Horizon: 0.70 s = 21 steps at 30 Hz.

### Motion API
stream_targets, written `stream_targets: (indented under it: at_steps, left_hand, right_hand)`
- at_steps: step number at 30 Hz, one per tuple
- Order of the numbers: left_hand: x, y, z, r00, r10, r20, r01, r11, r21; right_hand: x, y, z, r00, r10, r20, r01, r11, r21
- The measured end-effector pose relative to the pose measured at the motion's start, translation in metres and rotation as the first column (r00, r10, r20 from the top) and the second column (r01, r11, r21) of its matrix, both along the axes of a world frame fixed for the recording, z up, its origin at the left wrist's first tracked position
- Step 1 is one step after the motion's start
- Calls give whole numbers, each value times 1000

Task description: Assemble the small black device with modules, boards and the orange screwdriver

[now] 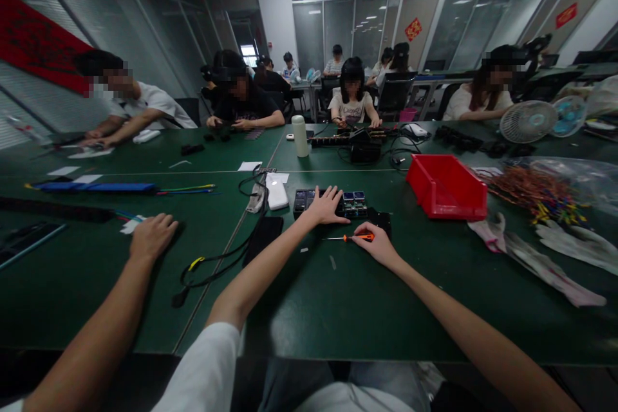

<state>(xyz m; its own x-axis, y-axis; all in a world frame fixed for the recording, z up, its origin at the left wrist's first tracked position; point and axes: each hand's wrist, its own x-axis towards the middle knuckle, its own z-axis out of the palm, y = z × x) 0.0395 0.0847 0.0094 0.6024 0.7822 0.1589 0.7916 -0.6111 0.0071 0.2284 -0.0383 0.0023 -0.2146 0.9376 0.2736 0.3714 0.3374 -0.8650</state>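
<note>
My left hand lies with its fingers spread over a dark tray of small compartments, partly covering it. Small glassy square parts show in the tray to the right of that hand. In my right hand is a screwdriver with an orange and black handle, its thin shaft pointing left just above the green table. A flat black object sits behind my right hand, at the tray's right end.
Another person's hand rests on the table at left. Nearby are a white power bank, a black cable, a dark phone-like slab, a pale bottle, a red bin and gloves. People sit across the table.
</note>
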Motion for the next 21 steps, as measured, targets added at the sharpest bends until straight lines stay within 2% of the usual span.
stream_targets:
  at_steps: [7, 11, 21]
  left_hand:
    - [25, 9, -8, 1000, 7, 24, -6, 1000, -12]
    - [35, 7, -8, 999, 9, 48, -10, 1000, 28]
    - [38, -8, -3, 997, 17, 79, -24, 996, 87]
  right_hand:
    - [1, 3, -5, 1000, 0, 3, 0, 1000, 15]
    - [2, 3, -7, 1000, -2, -1, 2, 1000, 27]
    - [2, 2, -7, 1000, -12, 0, 12, 999, 33]
